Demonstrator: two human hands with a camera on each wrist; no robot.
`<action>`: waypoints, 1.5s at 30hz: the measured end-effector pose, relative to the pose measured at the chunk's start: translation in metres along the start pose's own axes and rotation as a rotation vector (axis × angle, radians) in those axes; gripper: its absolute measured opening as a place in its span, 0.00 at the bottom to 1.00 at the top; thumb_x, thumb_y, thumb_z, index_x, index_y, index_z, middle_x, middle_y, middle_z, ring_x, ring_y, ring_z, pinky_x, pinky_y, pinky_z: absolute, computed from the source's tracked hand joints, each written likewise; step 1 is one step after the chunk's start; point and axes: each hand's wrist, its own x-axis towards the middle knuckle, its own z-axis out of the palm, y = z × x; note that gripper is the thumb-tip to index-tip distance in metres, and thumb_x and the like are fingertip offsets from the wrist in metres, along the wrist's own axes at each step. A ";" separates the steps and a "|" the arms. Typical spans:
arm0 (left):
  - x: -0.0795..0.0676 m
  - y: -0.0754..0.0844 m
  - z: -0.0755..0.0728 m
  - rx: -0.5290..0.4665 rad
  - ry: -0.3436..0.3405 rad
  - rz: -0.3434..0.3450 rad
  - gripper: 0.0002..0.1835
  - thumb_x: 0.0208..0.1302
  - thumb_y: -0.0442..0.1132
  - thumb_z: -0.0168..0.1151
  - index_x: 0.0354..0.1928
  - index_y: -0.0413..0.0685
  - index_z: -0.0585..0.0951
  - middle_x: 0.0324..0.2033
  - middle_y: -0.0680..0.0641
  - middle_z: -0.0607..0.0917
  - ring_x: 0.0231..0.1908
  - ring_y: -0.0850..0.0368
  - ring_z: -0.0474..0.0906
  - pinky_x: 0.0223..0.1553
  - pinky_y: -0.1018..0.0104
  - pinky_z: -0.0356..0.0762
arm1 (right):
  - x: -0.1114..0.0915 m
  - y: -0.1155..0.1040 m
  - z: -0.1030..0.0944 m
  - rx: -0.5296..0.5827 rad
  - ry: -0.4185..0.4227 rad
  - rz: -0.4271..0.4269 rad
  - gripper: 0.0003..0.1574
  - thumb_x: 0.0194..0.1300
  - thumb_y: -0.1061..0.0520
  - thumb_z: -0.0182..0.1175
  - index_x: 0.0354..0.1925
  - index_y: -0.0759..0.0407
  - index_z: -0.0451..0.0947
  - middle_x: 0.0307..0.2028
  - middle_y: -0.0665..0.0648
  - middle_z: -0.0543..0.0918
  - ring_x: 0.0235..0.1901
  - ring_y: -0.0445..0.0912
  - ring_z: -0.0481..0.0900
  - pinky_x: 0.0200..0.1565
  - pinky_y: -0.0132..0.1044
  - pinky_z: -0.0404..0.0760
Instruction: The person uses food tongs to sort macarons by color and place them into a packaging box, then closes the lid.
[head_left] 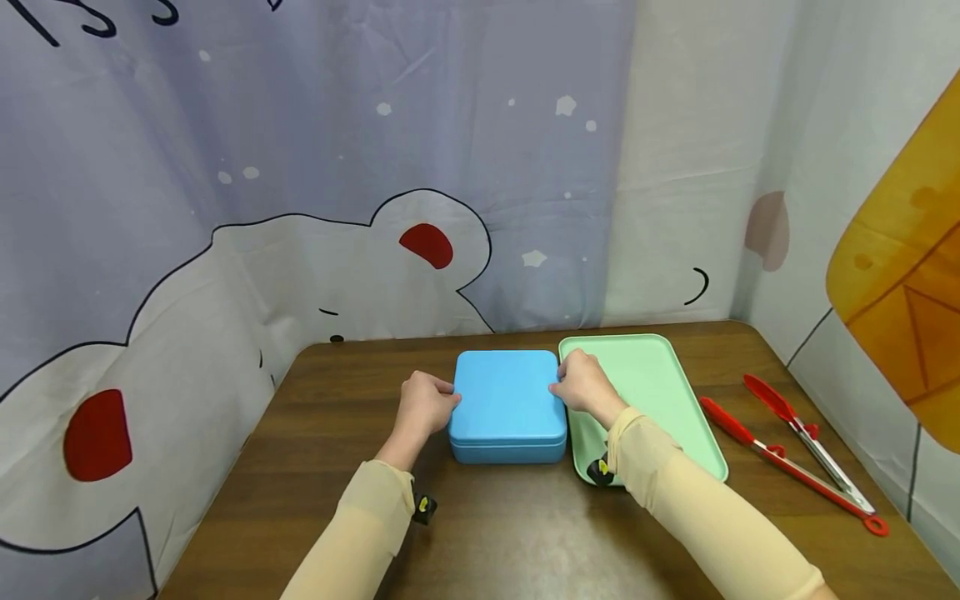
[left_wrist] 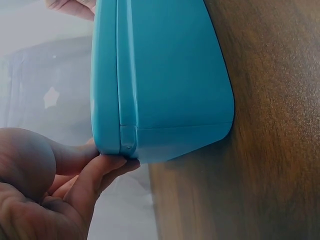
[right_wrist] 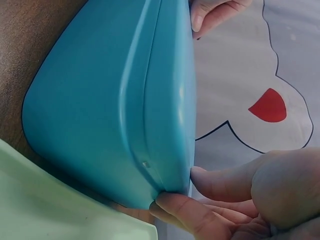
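Note:
A blue lidded box (head_left: 507,400) rests on the wooden table, its lid down and a seam running round below the top. My left hand (head_left: 426,402) grips the lid's left edge, thumb at the top and fingertips (left_wrist: 112,161) by the seam. On the opposite side, my right hand (head_left: 587,385) holds the lid's right edge in the same way. The right thumb (right_wrist: 217,184) lies against the lid's top edge, with the curled fingers at the seam below. A light green tray (head_left: 652,375) lies right beside the box, partly hidden under my right forearm.
Red-handled tongs (head_left: 806,483) lie spread at the table's right, beyond the tray. Printed curtains (head_left: 540,167) hang behind and along the sides of the wooden table (head_left: 330,417). A small dark device (head_left: 424,508) is strapped at the left wrist.

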 end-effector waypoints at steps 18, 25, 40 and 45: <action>0.005 -0.001 -0.004 -0.029 -0.026 -0.046 0.09 0.64 0.36 0.78 0.42 0.37 0.92 0.39 0.41 0.89 0.37 0.50 0.88 0.40 0.54 0.88 | 0.002 0.005 0.003 0.007 0.038 0.009 0.26 0.67 0.61 0.72 0.17 0.57 0.69 0.16 0.47 0.59 0.17 0.42 0.60 0.23 0.36 0.64; 0.004 0.002 -0.001 0.055 0.008 -0.018 0.09 0.66 0.40 0.77 0.39 0.41 0.94 0.38 0.45 0.91 0.41 0.50 0.86 0.39 0.55 0.87 | 0.000 0.006 0.002 0.008 0.046 0.020 0.27 0.68 0.60 0.73 0.17 0.57 0.70 0.15 0.48 0.58 0.17 0.42 0.58 0.22 0.35 0.61; 0.008 -0.002 -0.002 -0.073 -0.041 -0.092 0.07 0.62 0.34 0.78 0.39 0.38 0.92 0.39 0.40 0.89 0.33 0.47 0.91 0.35 0.59 0.88 | -0.005 0.002 0.002 -0.002 0.066 0.005 0.39 0.64 0.58 0.77 0.12 0.49 0.58 0.14 0.45 0.51 0.17 0.42 0.51 0.21 0.34 0.55; 0.012 -0.003 -0.003 -0.084 -0.077 -0.127 0.08 0.64 0.36 0.78 0.40 0.38 0.92 0.37 0.42 0.89 0.36 0.46 0.91 0.33 0.61 0.86 | -0.004 0.003 0.001 -0.024 0.050 0.021 0.37 0.63 0.57 0.77 0.13 0.51 0.60 0.14 0.46 0.53 0.20 0.44 0.56 0.22 0.35 0.58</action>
